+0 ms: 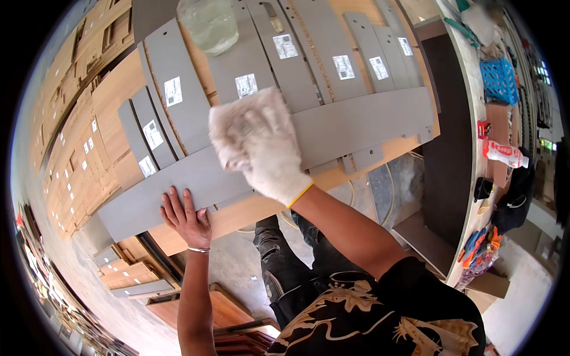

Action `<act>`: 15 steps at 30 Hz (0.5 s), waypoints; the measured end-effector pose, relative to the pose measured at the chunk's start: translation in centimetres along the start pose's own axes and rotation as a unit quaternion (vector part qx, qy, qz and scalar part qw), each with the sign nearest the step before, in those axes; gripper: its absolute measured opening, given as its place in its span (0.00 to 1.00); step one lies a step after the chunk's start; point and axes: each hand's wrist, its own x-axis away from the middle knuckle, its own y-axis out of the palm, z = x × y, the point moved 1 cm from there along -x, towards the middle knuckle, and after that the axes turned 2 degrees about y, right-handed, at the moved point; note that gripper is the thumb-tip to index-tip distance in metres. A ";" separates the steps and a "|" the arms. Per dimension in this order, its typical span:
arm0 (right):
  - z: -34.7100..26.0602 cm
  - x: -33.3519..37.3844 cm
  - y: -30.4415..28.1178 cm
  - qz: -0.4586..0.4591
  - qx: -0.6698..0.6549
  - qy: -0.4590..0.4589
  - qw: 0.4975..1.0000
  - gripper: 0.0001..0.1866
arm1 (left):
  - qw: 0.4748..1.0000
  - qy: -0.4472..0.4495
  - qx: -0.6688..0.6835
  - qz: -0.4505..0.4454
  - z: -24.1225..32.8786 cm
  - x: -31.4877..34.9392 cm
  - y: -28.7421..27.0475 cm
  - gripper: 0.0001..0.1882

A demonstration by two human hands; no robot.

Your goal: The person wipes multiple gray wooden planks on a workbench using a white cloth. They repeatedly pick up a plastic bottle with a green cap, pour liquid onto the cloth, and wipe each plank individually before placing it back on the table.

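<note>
A long grey panel (pixel 362 123) lies across the near side of the workbench, over the ends of other grey boards. My left hand (pixel 186 218) is bare, with a bracelet at the wrist; its fingers lie extended on the panel's near edge towards the left end. In a white knit glove with a yellow cuff, my right hand (pixel 276 166) grips a folded pale pinkish cloth (pixel 224 127) and presses it on the middle of the panel. The cloth also covers part of the boards just beyond. My right fingertips are partly lost against it.
Grey boards (pixel 172 65) with white labels lie side by side beyond the panel. A clear tub of liquid (pixel 209 35) and a small tool with a worn handle (pixel 274 19) rest on them. At right, a shelf holds a blue basket (pixel 499 81) and a bottle (pixel 504 154). Stacked wooden panels (pixel 89 145) stand left.
</note>
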 end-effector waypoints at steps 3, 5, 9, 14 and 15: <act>1.1 1.3 -0.3 0.034 -0.010 -0.023 0.999 0.26 | 1.000 0.004 -0.010 0.000 -0.2 0.1 0.0 0.31; 4.8 3.3 -2.6 0.086 -0.033 0.052 0.994 0.25 | 1.000 0.004 -0.013 -0.004 -0.2 0.3 -0.2 0.31; 9.7 3.3 -6.5 0.136 -0.514 0.231 0.815 0.22 | 1.000 0.016 -0.024 0.004 0.2 -0.1 0.0 0.31; 2.0 1.0 -1.4 0.042 -0.211 0.116 0.970 0.24 | 0.999 0.023 -0.035 0.006 0.1 -0.3 -0.3 0.30; -1.2 0.4 0.3 0.033 -0.015 0.037 0.999 0.25 | 0.999 0.024 -0.039 0.004 0.0 0.0 -0.5 0.30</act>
